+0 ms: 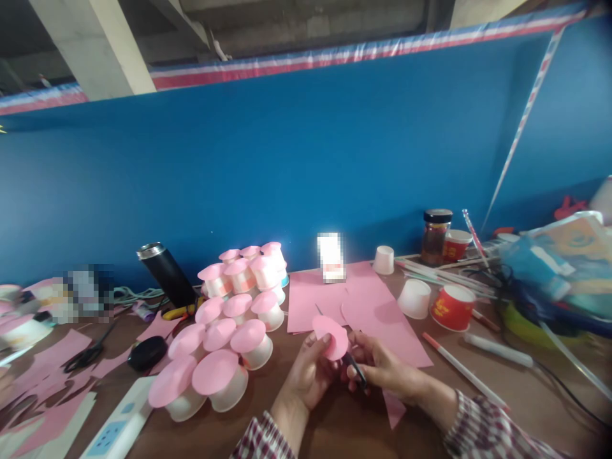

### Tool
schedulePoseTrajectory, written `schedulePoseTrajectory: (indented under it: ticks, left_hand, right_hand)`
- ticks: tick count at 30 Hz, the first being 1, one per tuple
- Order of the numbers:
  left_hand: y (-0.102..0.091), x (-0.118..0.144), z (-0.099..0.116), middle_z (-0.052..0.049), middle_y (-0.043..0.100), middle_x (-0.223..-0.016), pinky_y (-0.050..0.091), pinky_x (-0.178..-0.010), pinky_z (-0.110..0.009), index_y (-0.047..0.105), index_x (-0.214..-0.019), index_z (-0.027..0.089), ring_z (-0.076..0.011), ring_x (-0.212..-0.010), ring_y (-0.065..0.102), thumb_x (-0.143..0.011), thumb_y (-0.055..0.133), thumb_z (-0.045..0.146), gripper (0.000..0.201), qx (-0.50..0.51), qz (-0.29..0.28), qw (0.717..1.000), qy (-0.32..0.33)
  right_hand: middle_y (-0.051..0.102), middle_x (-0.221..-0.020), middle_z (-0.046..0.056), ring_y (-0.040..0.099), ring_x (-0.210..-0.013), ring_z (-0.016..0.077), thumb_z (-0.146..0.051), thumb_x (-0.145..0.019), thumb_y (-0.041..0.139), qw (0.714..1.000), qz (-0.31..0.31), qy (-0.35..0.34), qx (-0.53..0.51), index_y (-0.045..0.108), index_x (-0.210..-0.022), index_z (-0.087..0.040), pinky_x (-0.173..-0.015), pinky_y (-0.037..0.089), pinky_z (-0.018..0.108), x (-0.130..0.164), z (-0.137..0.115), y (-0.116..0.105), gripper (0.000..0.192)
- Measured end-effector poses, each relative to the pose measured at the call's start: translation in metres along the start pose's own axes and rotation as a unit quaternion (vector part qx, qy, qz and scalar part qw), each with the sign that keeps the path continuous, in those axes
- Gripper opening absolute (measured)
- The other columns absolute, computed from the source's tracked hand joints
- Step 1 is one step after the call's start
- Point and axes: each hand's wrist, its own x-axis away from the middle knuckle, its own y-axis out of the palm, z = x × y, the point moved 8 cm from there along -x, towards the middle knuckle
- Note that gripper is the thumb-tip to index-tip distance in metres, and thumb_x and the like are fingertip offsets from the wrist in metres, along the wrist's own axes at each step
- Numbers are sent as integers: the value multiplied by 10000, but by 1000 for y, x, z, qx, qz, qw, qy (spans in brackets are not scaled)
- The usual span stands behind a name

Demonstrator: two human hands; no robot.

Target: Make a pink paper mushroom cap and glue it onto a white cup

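Pink disc [331, 336] sits low in the view, just right of centre, pinched at its lower left edge by the thumb and fingers of the left hand [310, 376], which is curled shut on it. Scissors [354, 368] are gripped in the right hand [382, 373] at about 3 o'clock from the disc; the dark handle shows between the fingers, and a thin blade tip pokes out at 11 o'clock above the disc, though whether the blades are cutting the disc cannot be told. The two hands are close together, nearly touching under the disc. Behind them at 12 o'clock lies a pink sheet [335, 296] on the brown table [478, 408], with a curved cut in its near edge. At 9 o'clock from the hands stands a cluster of white cups [239, 319], each capped with a pink disc, some tipped on their sides. Farther left are a black flask [165, 271], a second pair of scissors [86, 356], pink scraps [52, 382] and a power strip [119, 427]. At 2 o'clock are an upturned white cup [415, 298], a red cup [452, 307], a jar [436, 237] and a few straws [463, 370]. A blue wall [306, 159] backs the table.
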Motion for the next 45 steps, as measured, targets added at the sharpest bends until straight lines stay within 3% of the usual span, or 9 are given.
schedulePoseTrajectory:
  ticks: [5,8,11,18,27,33,38,45]
  left_hand:
    - [-19,-5,8,-13,649,-715,482,-580,-199,628,-743,133,-97,-625,600,-649,752,224,180,19,103,994,38]
    - [-29,-6,13,-5,656,-714,470,-543,-182,627,-746,134,-86,-596,595,-636,761,245,205,2,158,985,65]
    - [-36,-7,14,-2,653,-707,443,-494,-153,632,-771,129,-69,-570,582,-626,768,229,222,-6,189,979,79]
    - [-37,-8,15,-10,654,-677,435,-473,-137,644,-765,106,-55,-542,568,-587,790,206,251,-14,204,975,84]
    - [-20,-2,18,-22,667,-686,465,-502,-215,627,-779,122,-114,-555,601,-642,749,265,232,-29,180,978,99]
    - [-15,0,17,-42,674,-760,482,-558,-239,624,-826,126,-141,-643,627,-680,719,270,226,-32,157,982,103]
    - [-18,-1,14,-52,672,-778,486,-627,-264,609,-837,131,-163,-700,639,-716,690,286,213,-38,142,984,104]
    - [-23,-4,12,-95,684,-867,485,-685,-279,626,-897,125,-189,-777,645,-699,702,297,272,-55,151,981,107]
  right_hand:
    - [604,-705,-15,582,-592,109,-376,-728,681,989,120,-78,21,481,-1071,-174,-454,403,173,-7,1,-26,445]
    - [570,-689,-28,567,-622,117,-374,-693,709,971,203,-104,65,521,-1106,-165,-543,454,222,-5,1,-39,499]
    - [551,-700,-23,546,-653,128,-361,-671,730,958,236,-109,117,560,-1029,-158,-595,472,243,-2,-2,-40,446]
    - [559,-730,-7,524,-659,126,-332,-764,653,952,205,-113,197,535,-950,-163,-583,448,224,1,-7,-32,277]
    - [592,-788,27,557,-706,155,-349,-848,537,944,151,-116,269,500,-952,-163,-644,459,260,3,-11,-13,217]
    - [621,-832,58,572,-737,167,-381,-849,539,958,128,-108,233,545,-976,-143,-658,466,268,-1,-7,-12,270]
    - [620,-842,52,577,-764,172,-388,-860,537,977,104,-98,160,556,-1110,-138,-667,475,273,-2,-4,-12,354]
    - [646,-893,60,576,-822,186,-377,-850,565,976,102,-102,166,606,-1100,-140,-715,467,275,-1,-8,-13,347]
